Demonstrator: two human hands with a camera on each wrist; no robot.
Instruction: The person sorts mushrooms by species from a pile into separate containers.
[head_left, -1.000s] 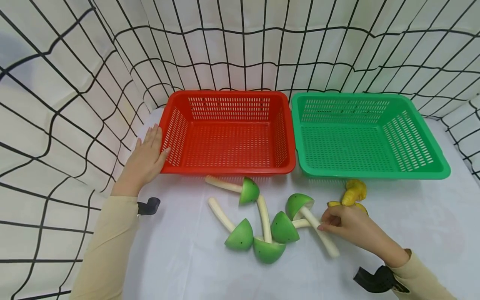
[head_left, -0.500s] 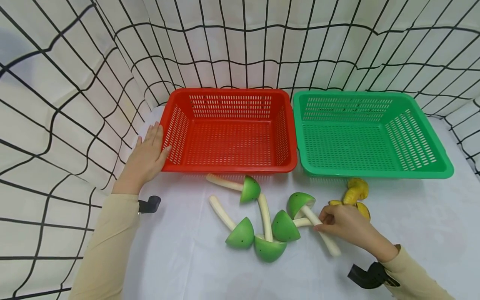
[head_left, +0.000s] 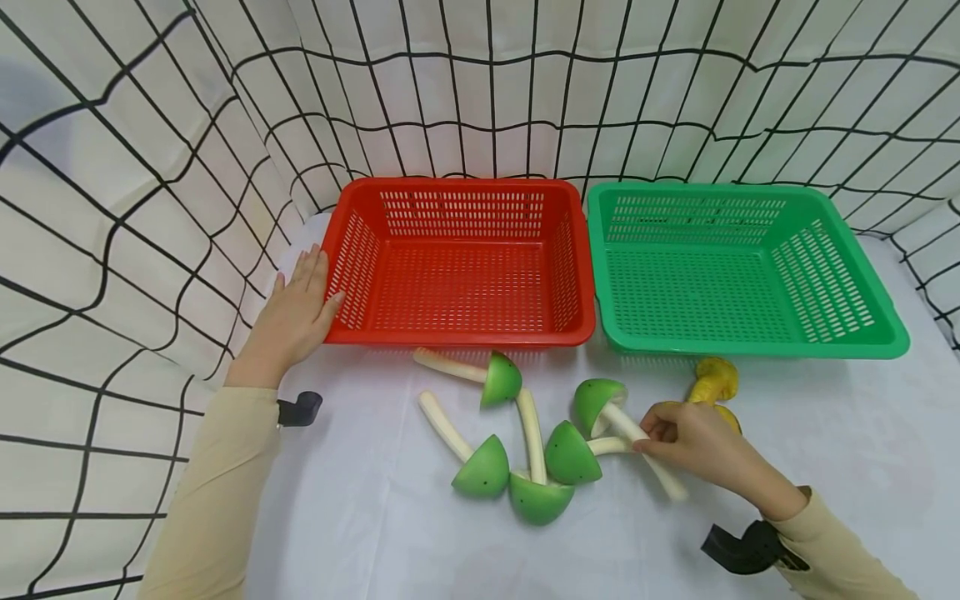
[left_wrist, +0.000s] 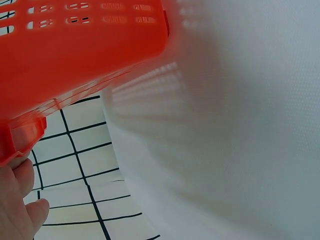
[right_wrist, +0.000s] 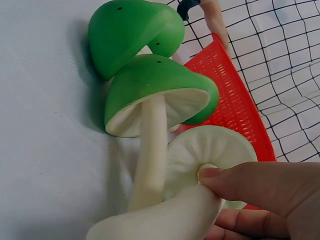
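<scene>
My right hand (head_left: 701,442) pinches the pale stem of a green-capped toy mushroom (head_left: 598,398), thumb on one side and fingers on the other. In the right wrist view this mushroom's stem (right_wrist: 160,220) crosses over the stem of another green mushroom (right_wrist: 155,95). Its cap points away, underside showing. My left hand (head_left: 288,321) rests on the left rim of the red basket (head_left: 457,340), fingers extended along it and thumb over the edge. In the left wrist view, fingertips (left_wrist: 37,212) show beneath the basket's rim (left_wrist: 22,142).
Several more green mushrooms (head_left: 480,468) lie on the white cloth (head_left: 420,550) in front of the red basket. A green basket (head_left: 750,346) stands to its right. Yellow mushrooms (head_left: 716,379) lie partly behind my right hand. A black wire grid (head_left: 491,129) rises behind and at both sides.
The held mushroom has risen slightly in my right hand, its cap and stem end shifting a little upward in the head view. My left hand stays on the basket rim.
</scene>
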